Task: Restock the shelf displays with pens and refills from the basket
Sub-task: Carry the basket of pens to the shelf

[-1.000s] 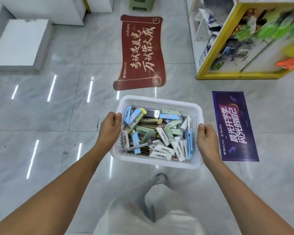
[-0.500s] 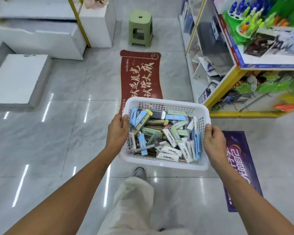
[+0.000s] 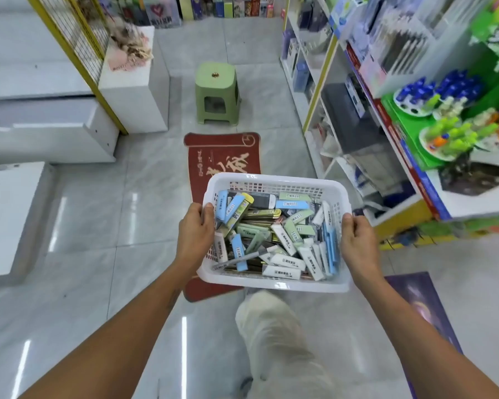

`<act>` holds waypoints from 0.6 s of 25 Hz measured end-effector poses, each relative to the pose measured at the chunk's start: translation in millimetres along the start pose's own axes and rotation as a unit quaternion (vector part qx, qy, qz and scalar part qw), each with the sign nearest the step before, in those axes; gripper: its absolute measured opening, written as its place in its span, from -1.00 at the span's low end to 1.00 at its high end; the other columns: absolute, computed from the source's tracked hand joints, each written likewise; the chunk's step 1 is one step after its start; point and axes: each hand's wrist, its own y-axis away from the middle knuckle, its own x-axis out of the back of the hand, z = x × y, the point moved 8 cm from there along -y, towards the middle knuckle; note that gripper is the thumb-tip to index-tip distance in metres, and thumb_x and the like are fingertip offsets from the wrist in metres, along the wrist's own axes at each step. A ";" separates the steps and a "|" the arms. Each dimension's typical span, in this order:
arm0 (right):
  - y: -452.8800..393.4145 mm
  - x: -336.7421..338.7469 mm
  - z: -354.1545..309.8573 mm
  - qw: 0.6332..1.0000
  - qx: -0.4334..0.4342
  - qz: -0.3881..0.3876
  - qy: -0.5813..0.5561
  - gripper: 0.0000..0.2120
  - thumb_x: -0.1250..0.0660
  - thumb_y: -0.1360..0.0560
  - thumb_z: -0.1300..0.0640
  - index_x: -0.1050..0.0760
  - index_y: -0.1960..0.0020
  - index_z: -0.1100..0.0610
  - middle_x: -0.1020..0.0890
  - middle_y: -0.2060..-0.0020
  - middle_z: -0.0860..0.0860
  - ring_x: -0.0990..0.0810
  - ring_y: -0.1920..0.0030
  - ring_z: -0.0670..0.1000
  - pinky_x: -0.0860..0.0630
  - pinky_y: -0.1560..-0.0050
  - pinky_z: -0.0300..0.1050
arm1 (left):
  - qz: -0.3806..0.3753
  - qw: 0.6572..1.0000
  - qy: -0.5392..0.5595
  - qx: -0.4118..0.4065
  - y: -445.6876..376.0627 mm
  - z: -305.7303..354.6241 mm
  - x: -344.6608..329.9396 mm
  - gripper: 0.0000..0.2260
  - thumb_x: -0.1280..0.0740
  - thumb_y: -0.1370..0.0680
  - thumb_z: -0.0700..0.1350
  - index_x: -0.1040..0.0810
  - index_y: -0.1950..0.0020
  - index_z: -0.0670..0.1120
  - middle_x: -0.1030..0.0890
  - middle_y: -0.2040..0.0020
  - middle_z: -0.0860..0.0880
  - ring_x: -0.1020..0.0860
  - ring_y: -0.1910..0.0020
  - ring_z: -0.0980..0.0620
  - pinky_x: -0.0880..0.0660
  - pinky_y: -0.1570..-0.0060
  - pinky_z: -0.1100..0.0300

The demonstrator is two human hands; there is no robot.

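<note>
I carry a white plastic basket (image 3: 274,180) in front of me at waist height. It is filled with several small boxes of pens and refills (image 3: 274,234) in blue, green and white, plus a loose grey pen (image 3: 236,259). My left hand (image 3: 195,236) grips the basket's left rim, thumb inside. My right hand (image 3: 356,243) grips the right rim. The shelf unit (image 3: 386,131) with stationery displays stands to the right.
A green plastic stool (image 3: 216,93) stands in the aisle ahead. A red floor sticker (image 3: 222,159) lies under the basket, a purple one (image 3: 424,306) at the lower right. White platforms (image 3: 15,214) and a yellow-framed wire rack (image 3: 78,38) line the left side.
The view has tilted up and moved forward along the aisle. The stool and the right shelf's upper tiers came into view. Both hands keep their hold on the basket.
</note>
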 end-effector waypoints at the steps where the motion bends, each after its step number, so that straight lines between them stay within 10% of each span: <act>1: -29.6 -14.3 -13.7 1.000 -0.001 0.000 -0.002 -0.65 -0.10 -0.68 -0.06 -0.39 0.10 0.18 -0.48 0.31 0.03 -0.43 0.32 -0.04 -0.31 0.36 -0.15 | 0.006 1.000 0.004 -0.004 -33.9 7.1 -1.2 -0.70 -0.15 -0.66 0.09 -0.34 0.22 -0.02 -0.48 0.32 0.05 -0.48 0.39 0.21 -0.34 0.47 0.34; 15: -357.5 -196.7 -233.6 1.000 -0.012 0.012 -0.016 -0.64 -0.11 -0.67 -0.10 -0.42 0.08 0.17 -0.56 0.23 0.12 -0.56 0.20 0.15 -0.51 0.19 0.10 | -0.006 0.999 0.028 -0.016 -472.6 100.3 16.6 -0.72 -0.18 -0.65 0.10 -0.39 0.21 0.00 -0.55 0.32 0.05 -0.54 0.38 0.27 -0.37 0.51 0.38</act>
